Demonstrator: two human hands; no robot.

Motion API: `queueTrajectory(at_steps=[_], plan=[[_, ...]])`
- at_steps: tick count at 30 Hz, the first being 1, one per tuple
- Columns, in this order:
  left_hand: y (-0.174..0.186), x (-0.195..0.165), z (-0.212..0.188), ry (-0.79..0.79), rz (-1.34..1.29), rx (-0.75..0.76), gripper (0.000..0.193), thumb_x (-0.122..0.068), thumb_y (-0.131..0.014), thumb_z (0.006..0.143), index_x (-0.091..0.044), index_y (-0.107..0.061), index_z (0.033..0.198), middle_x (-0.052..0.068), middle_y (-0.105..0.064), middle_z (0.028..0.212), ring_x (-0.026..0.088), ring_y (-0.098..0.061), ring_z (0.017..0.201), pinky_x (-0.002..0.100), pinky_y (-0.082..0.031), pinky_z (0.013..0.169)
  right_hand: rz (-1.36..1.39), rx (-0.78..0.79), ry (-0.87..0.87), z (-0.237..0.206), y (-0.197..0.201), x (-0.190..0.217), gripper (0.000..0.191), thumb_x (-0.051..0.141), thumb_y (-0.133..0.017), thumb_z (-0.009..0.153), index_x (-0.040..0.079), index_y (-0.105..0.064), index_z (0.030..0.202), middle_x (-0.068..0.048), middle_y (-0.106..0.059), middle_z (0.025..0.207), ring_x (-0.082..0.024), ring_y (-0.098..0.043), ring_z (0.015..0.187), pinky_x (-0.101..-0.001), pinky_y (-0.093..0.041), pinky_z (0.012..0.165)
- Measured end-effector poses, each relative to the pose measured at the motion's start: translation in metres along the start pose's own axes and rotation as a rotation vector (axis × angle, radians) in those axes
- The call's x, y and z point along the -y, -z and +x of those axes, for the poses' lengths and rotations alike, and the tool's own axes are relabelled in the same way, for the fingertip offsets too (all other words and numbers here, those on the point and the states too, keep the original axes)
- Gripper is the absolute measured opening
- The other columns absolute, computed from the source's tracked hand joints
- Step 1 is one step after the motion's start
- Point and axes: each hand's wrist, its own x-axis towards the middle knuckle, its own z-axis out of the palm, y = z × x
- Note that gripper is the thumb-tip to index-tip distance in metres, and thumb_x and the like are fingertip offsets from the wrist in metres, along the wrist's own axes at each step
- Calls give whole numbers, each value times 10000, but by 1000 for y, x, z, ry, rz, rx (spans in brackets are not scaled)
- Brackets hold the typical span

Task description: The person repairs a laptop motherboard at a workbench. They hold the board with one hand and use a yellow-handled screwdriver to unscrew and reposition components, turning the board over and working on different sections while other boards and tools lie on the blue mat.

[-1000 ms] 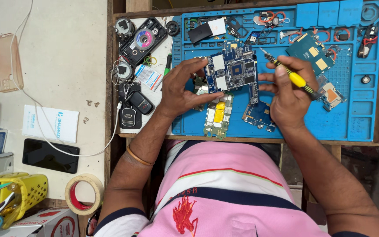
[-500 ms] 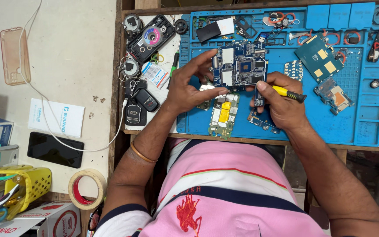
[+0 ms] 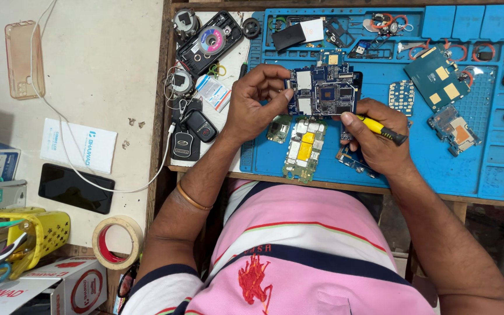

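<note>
left hand fingers pinch blue circuit board left edge | right hand fingers grip yellow screwdriver, board just above | blue mat under

Pink polo shirt, white and navy chest stripes, red embroidered emblem; thin gold bangle on left wrist.

Place: a small phone and electronics repair bench, a workshop.
Work surface: a blue repair mat with moulded trays lies on a wooden table.
Parts: bare circuit boards lie scattered across the mat, with a keypad panel.
Devices: an opened phone body, car key fobs and a black phone.
Supplies: a roll of tape, a clear phone case, a yellow basket with scissors.
</note>
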Motion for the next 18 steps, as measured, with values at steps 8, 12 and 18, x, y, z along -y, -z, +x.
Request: queueTrajectory(at_steps=[8, 12, 18], plan=[[1, 2, 0, 36, -55, -4, 266, -4, -711, 988, -13, -609, 1233, 27, -702, 928, 45, -660, 785, 206, -553, 705, -18, 11, -5, -1, -1, 1, 219, 187, -657, 1052, -22, -717, 1082, -45, -658, 840, -40, -599, 607, -177, -484, 488], [4, 4, 0, 64, -60, -15, 258, -1, -715, 982, -10, -614, 1219, 19, -698, 910, 42, -644, 765, 201, -541, 684, -3, 24, 3, 0, -3, 2, 210, 178, -651, 1055, -17, -717, 1093, -39, -660, 851, -38, -600, 614, -176, -483, 495], [3, 7, 3, 62, -124, -24, 265, -12, -727, 971, -10, -613, 1210, 2, -678, 915, 39, -640, 769, 203, -562, 692, -32, 13, 0, 1, -5, 7, 199, 176, -646, 1052, -4, -721, 1093, -20, -655, 800, -35, -566, 588, -183, -459, 509]])
